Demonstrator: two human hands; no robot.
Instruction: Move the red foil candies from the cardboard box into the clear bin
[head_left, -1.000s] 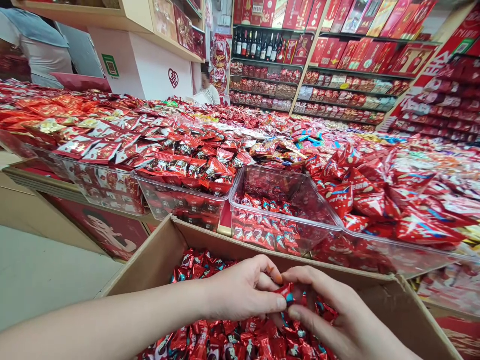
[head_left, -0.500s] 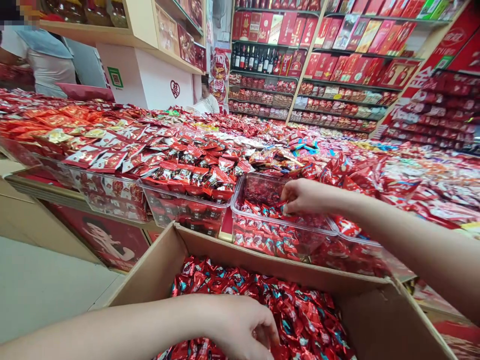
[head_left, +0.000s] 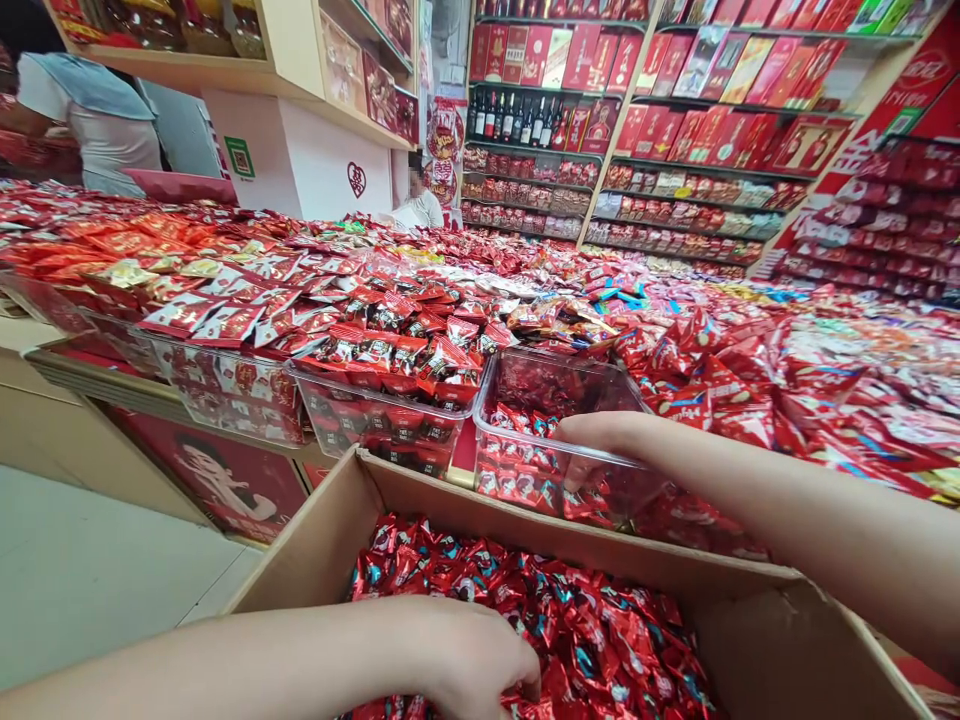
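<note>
1. red-wrapped candies (head_left: 600,620) fill the lower part of the cardboard box (head_left: 780,630) before us, and we see similar ones low in the clear bin (head_left: 592,390) just beyond its far wall.
2. our left hand (head_left: 480,655) reaches down into the box, fingers curled over the candies; the fingertips are hidden, so we cannot tell whether they are clamped on one.
3. our right hand (head_left: 600,440) dips into the bin near its right end, fingers pointing down and partly seen through the plastic; we cannot tell whether they are apart, together or clamped on a candy.
4. left of that bin we have another, heaped with red and dark packets (head_left: 382,355); to its right rise bigger red packets (head_left: 720,385) with blue marks.
5. we see the edge of the counter (head_left: 90,378) at left, and bottles (head_left: 517,118) on shelves at the back.
6. a person (head_left: 112,120) in pale clothing stands far left of us.
</note>
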